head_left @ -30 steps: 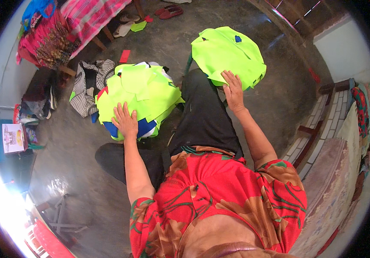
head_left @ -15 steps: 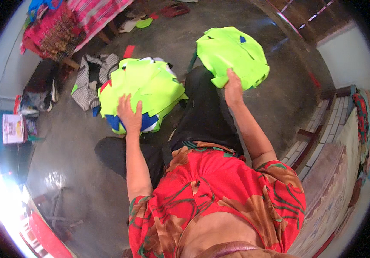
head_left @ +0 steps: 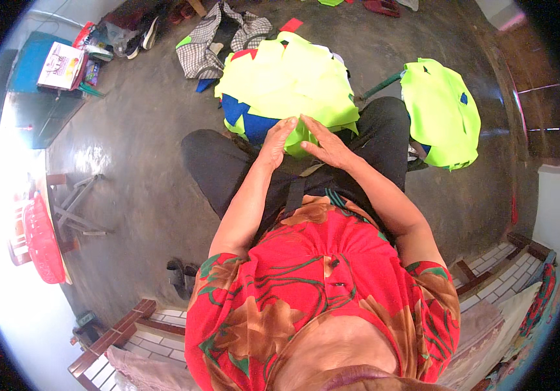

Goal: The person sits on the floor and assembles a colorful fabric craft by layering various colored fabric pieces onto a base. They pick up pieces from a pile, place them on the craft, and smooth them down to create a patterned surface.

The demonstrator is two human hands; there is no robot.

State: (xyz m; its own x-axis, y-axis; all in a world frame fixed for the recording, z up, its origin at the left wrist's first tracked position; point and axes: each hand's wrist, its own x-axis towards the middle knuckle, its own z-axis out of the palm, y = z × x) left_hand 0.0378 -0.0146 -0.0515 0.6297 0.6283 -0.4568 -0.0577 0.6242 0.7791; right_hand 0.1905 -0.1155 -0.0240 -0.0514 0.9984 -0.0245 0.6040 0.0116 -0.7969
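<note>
A heap of neon yellow-green cloth pieces [head_left: 293, 81], with blue and a little red cloth showing in it, lies on the floor in front of my crossed legs. At its near edge, my left hand [head_left: 276, 142] has its fingers stretched, the tips next to a blue cloth piece [head_left: 259, 127]. My right hand [head_left: 329, 146] is beside it, fingers straight and thumb apart, nearly meeting the left at the fingertips. Neither hand holds anything that shows. Beyond my right knee lies a second neon yellow-green cloth pile [head_left: 443, 114], apart from both hands.
A checked cloth [head_left: 203, 49] lies on the floor behind the heap, near a small red scrap [head_left: 291, 25]. A green bar [head_left: 382, 85] runs between the two piles. Shoes [head_left: 142, 38] and a blue box [head_left: 49, 55] are at the far left. A red chair [head_left: 42, 241] stands at left.
My right hand has left the right-hand pile and come over to the near edge of the left heap. My left hand has slid from the heap's top to that edge. The view has turned.
</note>
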